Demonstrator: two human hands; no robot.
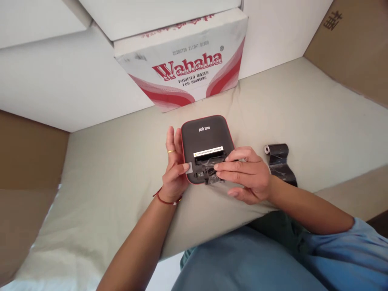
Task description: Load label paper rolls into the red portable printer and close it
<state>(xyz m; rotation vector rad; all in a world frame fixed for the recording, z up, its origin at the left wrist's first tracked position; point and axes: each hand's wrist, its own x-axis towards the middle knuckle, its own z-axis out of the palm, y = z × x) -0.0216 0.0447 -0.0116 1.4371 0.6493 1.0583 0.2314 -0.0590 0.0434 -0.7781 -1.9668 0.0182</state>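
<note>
Clasping black device (209, 137) with left hand (176, 173) at left edge | touching crinkled film (209, 171), near side, with nearer right hand (248, 173), not pinching

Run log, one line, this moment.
left hand: against black FEIE printer | right hand: touching crinkled film on printer | black roll: partly unwound on beige cloth

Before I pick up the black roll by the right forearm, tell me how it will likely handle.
The black roll may roll if nudged, since its wound part is cylindrical and lies on its side. Its unwound tail looks thin and creased, so it will probably flop when lifted.
</note>
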